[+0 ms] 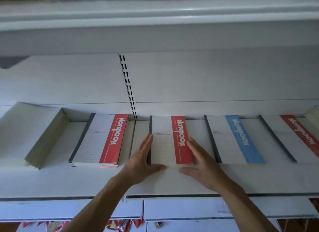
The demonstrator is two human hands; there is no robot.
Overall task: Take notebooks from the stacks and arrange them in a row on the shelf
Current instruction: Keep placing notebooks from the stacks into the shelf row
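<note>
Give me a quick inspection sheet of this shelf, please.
Surface: white shelf, notebooks laid in a row.
Job's things: middle notebook, red band, between the hands; red-band stack left of it; blue-band notebook and far-right notebook beyond; plain stack far left.
Clutter: nothing seen.
Grips: left hand and right hand, fingers straight, flank the middle notebook.
Cables: nothing seen.
Surroundings: slotted upright; coloured packets below.

A white shelf [172, 180] spans the frame. Left to right on it: pale stack [46, 138], red-banded stack [98, 140], red-banded notebook [170, 140], blue-banded notebook [233, 138], far-right red notebook [296, 136].
</note>
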